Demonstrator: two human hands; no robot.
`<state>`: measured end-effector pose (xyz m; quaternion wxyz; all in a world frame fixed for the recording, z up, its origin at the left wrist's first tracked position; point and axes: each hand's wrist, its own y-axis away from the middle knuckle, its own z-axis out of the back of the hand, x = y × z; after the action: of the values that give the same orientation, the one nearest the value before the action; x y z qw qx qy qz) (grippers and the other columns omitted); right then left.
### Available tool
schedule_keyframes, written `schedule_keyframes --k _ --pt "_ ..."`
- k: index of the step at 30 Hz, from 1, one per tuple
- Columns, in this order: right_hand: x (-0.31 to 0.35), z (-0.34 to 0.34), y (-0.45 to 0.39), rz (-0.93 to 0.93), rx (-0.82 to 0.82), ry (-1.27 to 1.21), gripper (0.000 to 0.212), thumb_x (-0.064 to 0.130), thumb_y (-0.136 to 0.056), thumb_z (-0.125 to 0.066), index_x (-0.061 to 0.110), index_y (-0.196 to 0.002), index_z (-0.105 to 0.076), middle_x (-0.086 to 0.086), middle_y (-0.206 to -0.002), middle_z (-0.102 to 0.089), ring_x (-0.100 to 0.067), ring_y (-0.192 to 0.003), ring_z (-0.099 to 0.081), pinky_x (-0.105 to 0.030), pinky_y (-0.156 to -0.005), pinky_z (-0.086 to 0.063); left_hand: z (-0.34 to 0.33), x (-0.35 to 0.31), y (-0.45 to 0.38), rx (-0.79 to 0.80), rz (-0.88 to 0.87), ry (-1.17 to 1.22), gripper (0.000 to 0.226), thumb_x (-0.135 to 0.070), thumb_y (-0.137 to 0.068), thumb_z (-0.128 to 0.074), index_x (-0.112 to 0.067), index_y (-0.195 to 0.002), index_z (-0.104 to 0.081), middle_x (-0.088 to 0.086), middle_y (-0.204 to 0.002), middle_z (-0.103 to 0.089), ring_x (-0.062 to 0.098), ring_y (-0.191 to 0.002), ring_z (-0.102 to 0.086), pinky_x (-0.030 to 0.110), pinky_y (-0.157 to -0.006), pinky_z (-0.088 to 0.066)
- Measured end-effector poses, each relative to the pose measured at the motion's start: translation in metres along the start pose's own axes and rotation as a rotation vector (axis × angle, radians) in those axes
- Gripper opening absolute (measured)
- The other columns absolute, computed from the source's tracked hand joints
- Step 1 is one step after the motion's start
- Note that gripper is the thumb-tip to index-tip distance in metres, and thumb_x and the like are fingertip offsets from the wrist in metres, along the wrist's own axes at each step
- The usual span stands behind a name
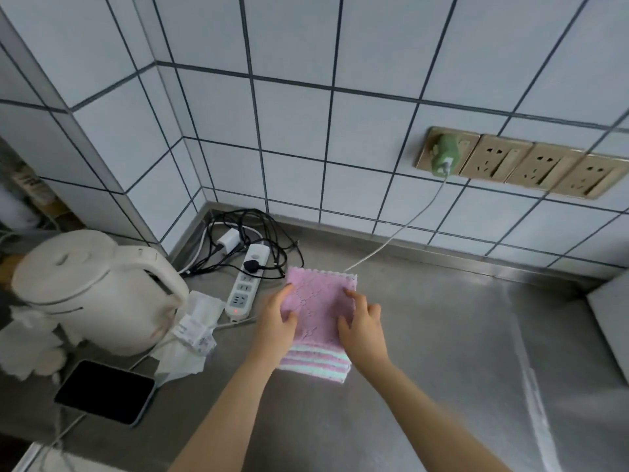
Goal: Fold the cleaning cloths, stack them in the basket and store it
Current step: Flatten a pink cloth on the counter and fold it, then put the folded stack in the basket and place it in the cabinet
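Note:
A pink cleaning cloth [318, 301] with mint and white stripes at its near end lies folded on the steel counter [442, 352]. My left hand [277, 323] rests on the cloth's left edge, fingers curled over the fabric. My right hand [362, 325] presses flat on its right edge, fingers spread. Both hands touch the cloth from either side. The white corner of an object [612, 321] shows at the right edge; I cannot tell whether it is the basket.
A white electric kettle [95, 291] stands at the left, with crumpled paper [190, 335] and a black phone [105, 391] beside it. A power strip [246, 281] with tangled cables lies behind the cloth. Wall sockets [517, 161] with a green charger [444, 155] are on the tiled wall.

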<state>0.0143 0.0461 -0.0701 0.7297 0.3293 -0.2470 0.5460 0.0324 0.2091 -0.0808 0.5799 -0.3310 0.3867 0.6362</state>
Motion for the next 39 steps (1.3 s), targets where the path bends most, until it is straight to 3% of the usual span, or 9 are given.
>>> schedule_keyframes --k 5,10,15,18,21,27,31,35,39 --pt "0.004 0.012 0.005 -0.007 0.086 0.043 0.055 0.019 -0.092 -0.047 0.029 -0.143 -0.03 -0.007 -0.113 -0.044 -0.028 -0.099 -0.055 -0.034 -0.089 -0.046 0.005 -0.007 -0.009 0.041 0.014 -0.188 0.049 -0.007 -0.09 -0.058 -0.016 -0.136 -0.046 0.004 -0.133 -0.044 0.006 -0.107 -0.046 0.019 -0.091 -0.033" --pt "0.003 0.028 0.014 -0.065 0.071 -0.032 0.048 0.02 -0.094 -0.047 0.016 -0.141 -0.037 -0.01 -0.131 -0.053 -0.026 -0.119 -0.051 -0.034 -0.098 -0.043 0.006 -0.034 -0.005 -0.089 -0.082 -0.348 0.054 -0.005 -0.085 -0.062 -0.01 -0.136 -0.046 0.01 -0.133 -0.047 0.027 -0.122 -0.046 0.034 -0.102 -0.035" --pt "-0.021 0.071 0.035 -0.151 -0.053 -0.153 0.034 0.016 -0.094 -0.046 0.014 -0.127 -0.056 0.003 -0.095 -0.064 -0.018 -0.102 -0.06 -0.018 -0.08 -0.041 -0.017 -0.081 0.019 -0.071 -0.101 -0.201 0.035 -0.01 -0.089 -0.057 -0.017 -0.123 -0.054 -0.006 -0.109 -0.06 0.018 -0.101 -0.058 0.031 -0.079 -0.046" --pt "-0.051 0.101 0.046 -0.223 -0.16 -0.157 0.031 0.017 -0.094 -0.049 0.017 -0.124 -0.059 0.01 -0.082 -0.06 -0.015 -0.094 -0.06 -0.016 -0.074 -0.037 -0.051 -0.099 0.032 0.005 -0.12 -0.179 0.018 -0.013 -0.09 -0.059 -0.017 -0.106 -0.063 -0.001 -0.091 -0.07 0.021 -0.081 -0.065 0.035 -0.073 -0.053" --pt "-0.085 0.136 0.057 -0.273 -0.234 -0.136 0.03 0.019 -0.093 -0.052 0.017 -0.122 -0.061 0.005 -0.09 -0.066 -0.018 -0.099 -0.062 -0.02 -0.08 -0.04 -0.092 -0.113 0.045 0.096 -0.094 -0.128 0.018 -0.012 -0.089 -0.059 -0.02 -0.104 -0.066 -0.001 -0.09 -0.071 0.013 -0.084 -0.064 0.025 -0.073 -0.048" --pt "-0.144 0.202 0.076 -0.28 -0.32 -0.165 0.026 0.02 -0.093 -0.054 0.022 -0.117 -0.062 0.003 -0.099 -0.071 -0.014 -0.101 -0.063 -0.02 -0.08 -0.044 -0.174 -0.143 0.072 0.237 -0.106 -0.122 0.012 -0.019 -0.085 -0.061 -0.029 -0.09 -0.067 -0.005 -0.081 -0.073 0.008 -0.077 -0.065 0.028 -0.077 -0.051" --pt "-0.183 0.256 0.089 -0.273 -0.355 -0.203 0.024 0.02 -0.094 -0.054 0.022 -0.117 -0.06 0.007 -0.097 -0.068 -0.009 -0.092 -0.062 -0.005 -0.067 -0.041 -0.237 -0.175 0.088 0.328 -0.119 -0.138 0.017 -0.015 -0.088 -0.059 -0.03 -0.089 -0.066 -0.012 -0.081 -0.071 0.002 -0.077 -0.063 0.012 -0.071 -0.046" --pt "-0.215 0.332 0.094 -0.25 -0.379 -0.099 0.026 0.019 -0.094 -0.053 0.02 -0.119 -0.058 0.011 -0.093 -0.062 -0.015 -0.101 -0.062 -0.019 -0.077 -0.043 -0.309 -0.207 0.104 0.439 -0.164 -0.112 0.019 -0.023 -0.078 -0.053 -0.027 -0.09 -0.067 -0.007 -0.078 -0.072 0.011 -0.074 -0.067 0.029 -0.074 -0.052" --pt "-0.215 0.437 0.081 -0.242 -0.438 -0.001 0.028 0.024 -0.093 -0.053 0.021 -0.12 -0.058 0.008 -0.091 -0.058 -0.016 -0.096 -0.057 -0.018 -0.072 -0.031 -0.373 -0.254 0.108 0.528 -0.223 -0.166 0.02 -0.016 -0.088 -0.056 -0.028 -0.103 -0.064 -0.008 -0.088 -0.071 0.006 -0.076 -0.063 0.019 -0.067 -0.042"
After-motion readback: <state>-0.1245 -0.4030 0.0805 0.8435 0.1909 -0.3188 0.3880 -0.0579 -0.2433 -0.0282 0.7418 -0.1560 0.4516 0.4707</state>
